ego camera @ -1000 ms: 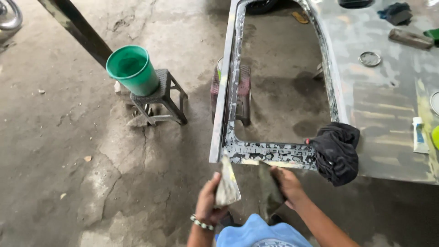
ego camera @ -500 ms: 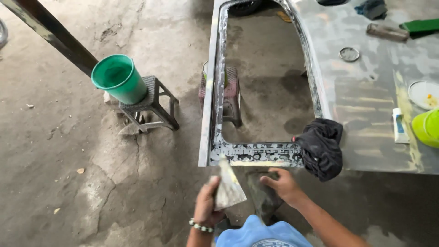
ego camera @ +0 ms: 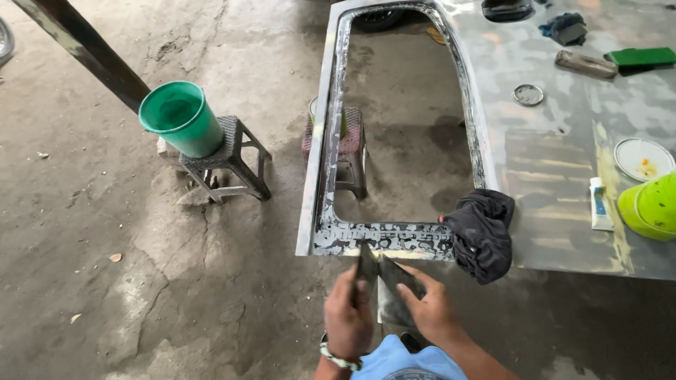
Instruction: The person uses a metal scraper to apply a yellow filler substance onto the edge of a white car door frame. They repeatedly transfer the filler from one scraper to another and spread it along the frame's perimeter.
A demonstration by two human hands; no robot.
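My left hand [ego camera: 348,317] grips a flat grey putty scraper [ego camera: 365,264] by its lower end, blade upright. My right hand [ego camera: 428,308] holds a second dark flat scraper [ego camera: 396,281], tilted so that its edge meets the first blade. Both hands sit just below the near edge of a sanded metal car door panel [ego camera: 556,169], close to its patchy window frame strip [ego camera: 384,238]. A black rag [ego camera: 482,232] lies draped over the panel's near edge, right of my hands.
A green bucket [ego camera: 182,117] stands on a small wicker stool [ego camera: 229,162] at the left. A second stool [ego camera: 348,151] props the panel. On the panel lie a tin lid [ego camera: 528,94], a white plate [ego camera: 642,159], a tube [ego camera: 600,204], a lime-green container [ego camera: 651,205] and sanding blocks [ego camera: 586,63]. Cracked concrete floor.
The view has shifted so the panel sits farther right. My hands have come together, and the two scrapers now touch edge to edge; earlier they were held apart.
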